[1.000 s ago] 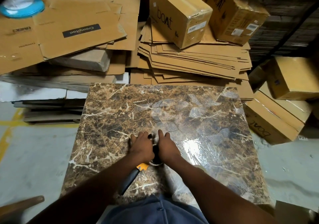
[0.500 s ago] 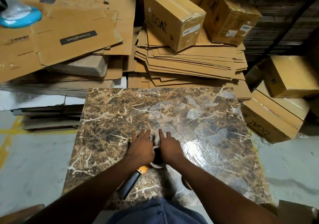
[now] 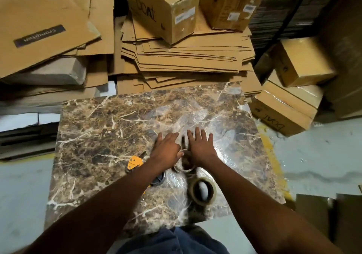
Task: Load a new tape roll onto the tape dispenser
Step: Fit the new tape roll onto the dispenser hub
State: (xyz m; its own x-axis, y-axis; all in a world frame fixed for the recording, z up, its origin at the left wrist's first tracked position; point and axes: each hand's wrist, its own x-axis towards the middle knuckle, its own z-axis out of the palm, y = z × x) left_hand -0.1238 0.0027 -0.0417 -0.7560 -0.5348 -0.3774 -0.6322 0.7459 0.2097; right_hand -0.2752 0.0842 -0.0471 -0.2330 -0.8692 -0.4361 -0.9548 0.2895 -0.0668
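Observation:
On the brown marble tabletop (image 3: 94, 136) my left hand (image 3: 166, 150) and my right hand (image 3: 200, 146) lie side by side, palms down, fingers spread. Between them, just below the thumbs, a thin pale tape core ring (image 3: 184, 166) rests on the table; my left thumb touches its rim. The tape dispenser (image 3: 134, 162), orange and black, lies left of the ring, with most of it hidden under my left forearm. A full roll of brownish tape (image 3: 202, 192) stands tilted near the table's front edge, beside my right forearm and untouched.
Flattened cardboard sheets (image 3: 186, 57) are stacked just beyond the table's far edge, with sealed cartons (image 3: 162, 8) on top. More cartons (image 3: 284, 106) sit on the floor to the right. Grey floor (image 3: 23, 191) shows on both sides.
Both hands have opened from a curled hold around the core and now lie flat, fingers spread. The view has shifted, and the orange dispenser end and the full tape roll now show.

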